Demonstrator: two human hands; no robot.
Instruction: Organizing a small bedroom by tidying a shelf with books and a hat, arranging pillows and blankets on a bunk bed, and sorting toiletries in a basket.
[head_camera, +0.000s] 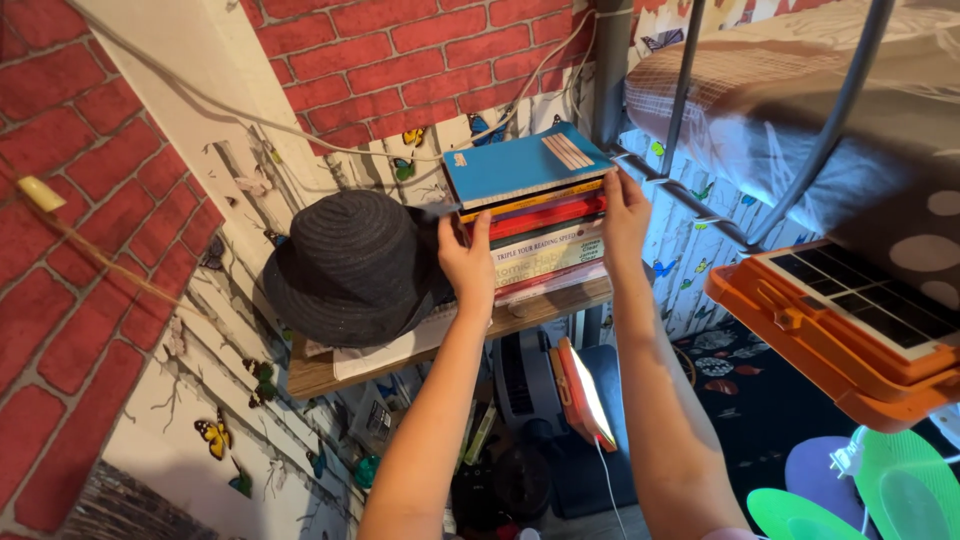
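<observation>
Your left hand presses flat against the near-left side of a stack of books, fingers spread and pointing up, thumb toward the black hat just to its left. Your right hand clamps the opposite side, palm in, fingertips reaching the top book's edge. So both hands squeeze the stack between them, neither closed around anything. The stack sits on a wooden shelf between your hands, a blue-covered book on top, skewed against the ones below; red, yellow and pale spines lie under it. Judging by the count of books, it's heavy for a side squeeze, stiff as single volumes but loose as a pile: glossy covers likely slide on each other, and the skewed top one looks first to slip. A safer hold is probably lower, fingers hooked under the bottom book, thumbs on the sides. Just beyond your right hand runs a grey metal bed frame with a mattress; right and below it is an orange solar-panel box. Below the shelf a lit lamp glows among clutter.
</observation>
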